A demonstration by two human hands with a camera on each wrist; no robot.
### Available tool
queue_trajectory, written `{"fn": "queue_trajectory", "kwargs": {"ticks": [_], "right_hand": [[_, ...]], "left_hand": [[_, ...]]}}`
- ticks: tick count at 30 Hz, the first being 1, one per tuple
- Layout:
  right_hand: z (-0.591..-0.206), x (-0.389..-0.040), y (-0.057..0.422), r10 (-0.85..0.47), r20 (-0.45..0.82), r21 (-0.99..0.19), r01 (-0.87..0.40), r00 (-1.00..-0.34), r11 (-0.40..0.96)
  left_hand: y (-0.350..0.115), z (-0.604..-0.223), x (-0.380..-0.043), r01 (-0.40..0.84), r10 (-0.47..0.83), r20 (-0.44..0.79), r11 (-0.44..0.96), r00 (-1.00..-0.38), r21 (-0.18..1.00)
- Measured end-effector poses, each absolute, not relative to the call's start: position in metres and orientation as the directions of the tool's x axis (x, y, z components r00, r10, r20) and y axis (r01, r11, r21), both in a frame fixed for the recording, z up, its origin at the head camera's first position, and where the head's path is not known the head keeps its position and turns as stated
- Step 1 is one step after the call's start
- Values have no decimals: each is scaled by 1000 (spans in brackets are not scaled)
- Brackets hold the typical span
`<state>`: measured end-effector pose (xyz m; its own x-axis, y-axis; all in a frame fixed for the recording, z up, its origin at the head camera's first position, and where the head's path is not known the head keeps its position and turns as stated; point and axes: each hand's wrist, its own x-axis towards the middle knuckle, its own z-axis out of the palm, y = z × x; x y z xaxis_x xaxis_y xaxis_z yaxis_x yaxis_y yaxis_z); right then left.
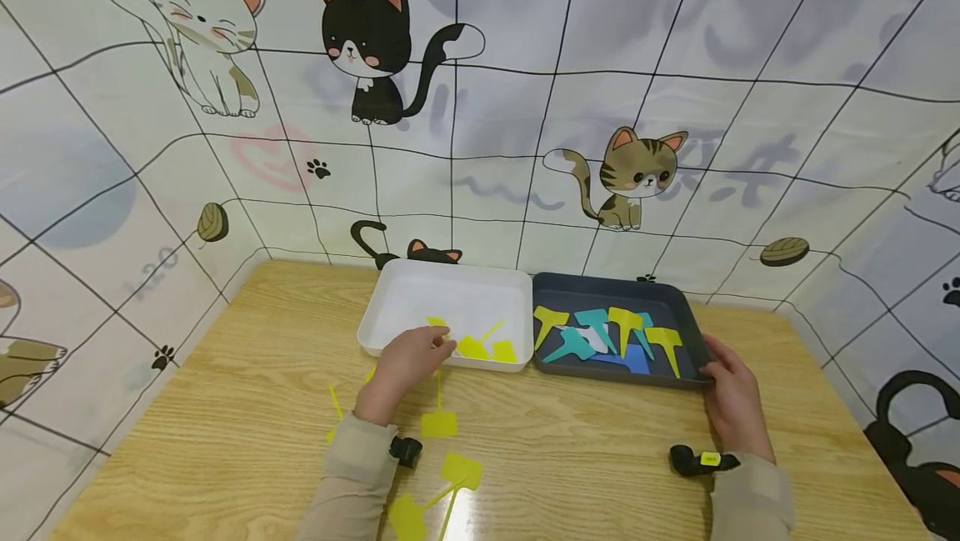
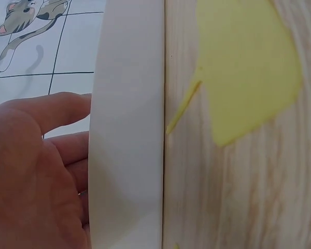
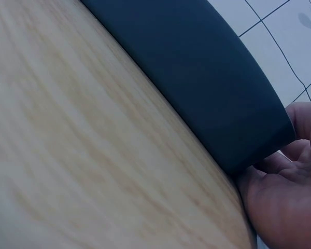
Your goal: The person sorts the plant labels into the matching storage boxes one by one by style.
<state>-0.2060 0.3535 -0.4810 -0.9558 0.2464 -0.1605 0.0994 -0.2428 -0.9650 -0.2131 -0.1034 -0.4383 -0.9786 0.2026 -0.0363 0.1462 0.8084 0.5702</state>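
My left hand [image 1: 408,362] reaches over the near wall of the white tray [image 1: 442,284], thumb and forefinger apart. Several yellow T-shaped plant labels [image 1: 472,348] lie inside, one partly hidden behind my fingers. In the left wrist view the tray wall [image 2: 127,124] hides the fingertips of my left hand [image 2: 36,166]. At the right, my right hand [image 1: 731,395] grips the near right corner of the dark grey tray [image 1: 611,284], thumb and fingers about its edge. Yellow labels [image 1: 624,324], teal labels [image 1: 570,345] and a blue piece [image 1: 633,360] lie in that tray.
More yellow labels lie loose on the wooden table [image 1: 570,458], including one label [image 1: 438,423] before the white tray and a crossed pair [image 1: 408,516] nearer me. The trays stand side by side. A cat-patterned wall covering [image 1: 510,107] rises behind them.
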Motion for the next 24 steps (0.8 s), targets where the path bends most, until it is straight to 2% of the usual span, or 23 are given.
{"fn": "queue_trajectory", "kwargs": {"ticks": [16,24], "right_hand": [[-481,-205,352,238,-140,-964,77,-961,-256],[-482,-206,353,247,-134,-962,67,-960,-263]], "left_hand": [[-103,-437,-211,139,202,-62,835,-978,533],[-108,-427,-208,216,218,73,760,-973,612]]}}
